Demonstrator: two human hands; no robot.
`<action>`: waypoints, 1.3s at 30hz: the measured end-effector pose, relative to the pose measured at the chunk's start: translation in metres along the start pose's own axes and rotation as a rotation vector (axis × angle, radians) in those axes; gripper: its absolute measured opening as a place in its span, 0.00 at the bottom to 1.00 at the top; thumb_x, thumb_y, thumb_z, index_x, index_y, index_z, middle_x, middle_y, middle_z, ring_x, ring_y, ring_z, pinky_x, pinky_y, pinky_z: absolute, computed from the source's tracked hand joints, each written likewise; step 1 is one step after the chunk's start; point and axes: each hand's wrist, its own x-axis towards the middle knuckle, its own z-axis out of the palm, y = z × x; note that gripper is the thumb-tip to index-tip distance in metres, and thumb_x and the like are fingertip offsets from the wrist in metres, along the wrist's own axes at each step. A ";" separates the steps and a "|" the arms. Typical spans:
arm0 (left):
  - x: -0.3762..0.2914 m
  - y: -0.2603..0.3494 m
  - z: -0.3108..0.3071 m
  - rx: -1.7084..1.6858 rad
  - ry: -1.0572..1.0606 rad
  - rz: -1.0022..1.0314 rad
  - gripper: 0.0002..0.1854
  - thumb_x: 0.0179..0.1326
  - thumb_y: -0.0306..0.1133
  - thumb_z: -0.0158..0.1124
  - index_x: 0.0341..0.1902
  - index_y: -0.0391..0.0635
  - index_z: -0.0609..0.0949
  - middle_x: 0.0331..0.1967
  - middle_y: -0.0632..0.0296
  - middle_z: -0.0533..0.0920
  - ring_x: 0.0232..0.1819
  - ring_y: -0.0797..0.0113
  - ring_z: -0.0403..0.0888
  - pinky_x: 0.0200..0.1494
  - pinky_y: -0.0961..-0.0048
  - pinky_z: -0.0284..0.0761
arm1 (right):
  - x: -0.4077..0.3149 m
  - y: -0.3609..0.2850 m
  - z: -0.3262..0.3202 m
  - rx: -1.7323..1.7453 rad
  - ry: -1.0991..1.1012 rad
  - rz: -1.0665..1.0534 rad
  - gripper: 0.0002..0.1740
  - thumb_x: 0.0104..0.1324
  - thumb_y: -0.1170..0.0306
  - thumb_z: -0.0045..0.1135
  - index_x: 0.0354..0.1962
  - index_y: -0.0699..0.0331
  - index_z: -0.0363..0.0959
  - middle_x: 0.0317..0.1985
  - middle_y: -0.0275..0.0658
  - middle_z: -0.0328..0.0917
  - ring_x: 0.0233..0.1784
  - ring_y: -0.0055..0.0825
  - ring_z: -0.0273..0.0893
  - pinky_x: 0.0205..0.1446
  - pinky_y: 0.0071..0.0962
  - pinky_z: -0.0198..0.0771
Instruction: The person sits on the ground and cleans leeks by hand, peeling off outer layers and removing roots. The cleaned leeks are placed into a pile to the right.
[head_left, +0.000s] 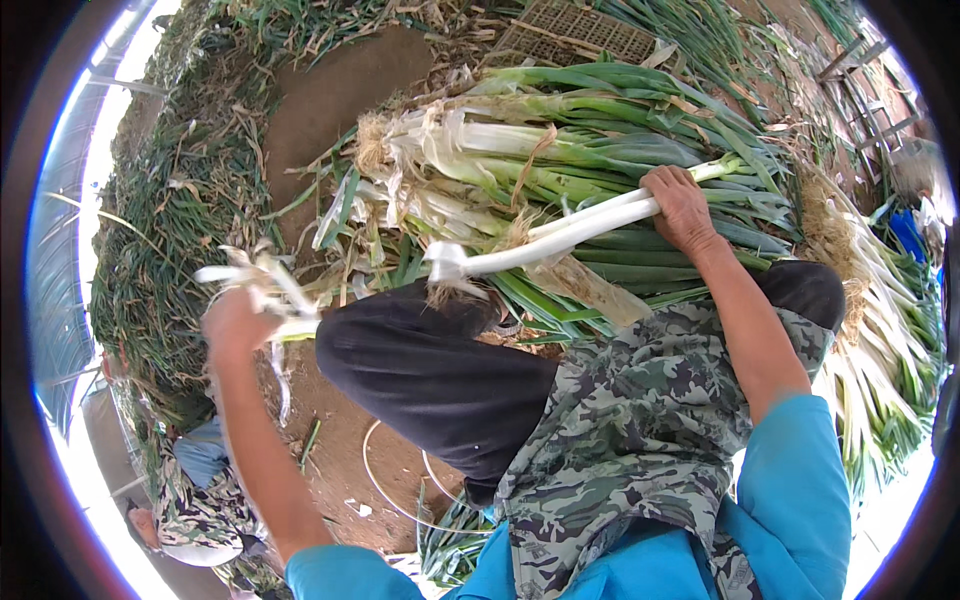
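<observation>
My right hand (681, 210) grips two large green onions (592, 225) around their upper stalks. Their smooth white shanks slant down to the left, and ragged skin and roots hang at the lower end over my knee. Out to the left, my left hand (238, 321) is blurred and closed on a bunch of stripped outer skins (281, 289). Beneath my right hand lies a heap of unpeeled green onions (517, 142), roots to the left and green leaves to the right.
A bank of discarded leaves (172, 225) rises at the left. Rows of pale green onions (870, 322) lie at the right, near a metal frame (862, 97). A plastic crate (574, 34) sits at the top. Another person (199, 495) is at lower left, near a pale hoop (375, 480).
</observation>
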 end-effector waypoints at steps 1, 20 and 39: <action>-0.001 0.034 -0.004 -0.030 -0.002 0.116 0.27 0.55 0.52 0.78 0.52 0.47 0.89 0.47 0.52 0.90 0.51 0.53 0.89 0.57 0.60 0.80 | 0.004 -0.007 -0.002 0.021 0.004 -0.030 0.31 0.42 0.85 0.67 0.47 0.58 0.73 0.48 0.39 0.78 0.57 0.47 0.76 0.64 0.45 0.71; -0.051 0.325 0.024 -0.635 0.014 0.736 0.15 0.73 0.38 0.59 0.42 0.41 0.89 0.29 0.53 0.88 0.28 0.61 0.87 0.37 0.63 0.82 | -0.013 -0.027 0.004 0.047 -0.013 -0.109 0.27 0.49 0.79 0.68 0.48 0.54 0.77 0.49 0.34 0.79 0.58 0.39 0.77 0.67 0.41 0.71; -0.017 0.228 0.025 -0.587 0.473 0.217 0.16 0.70 0.45 0.65 0.42 0.44 0.89 0.35 0.47 0.90 0.41 0.47 0.90 0.47 0.53 0.82 | -0.018 -0.021 -0.006 -0.003 0.015 -0.065 0.26 0.56 0.77 0.67 0.53 0.52 0.78 0.52 0.33 0.80 0.61 0.39 0.77 0.69 0.41 0.71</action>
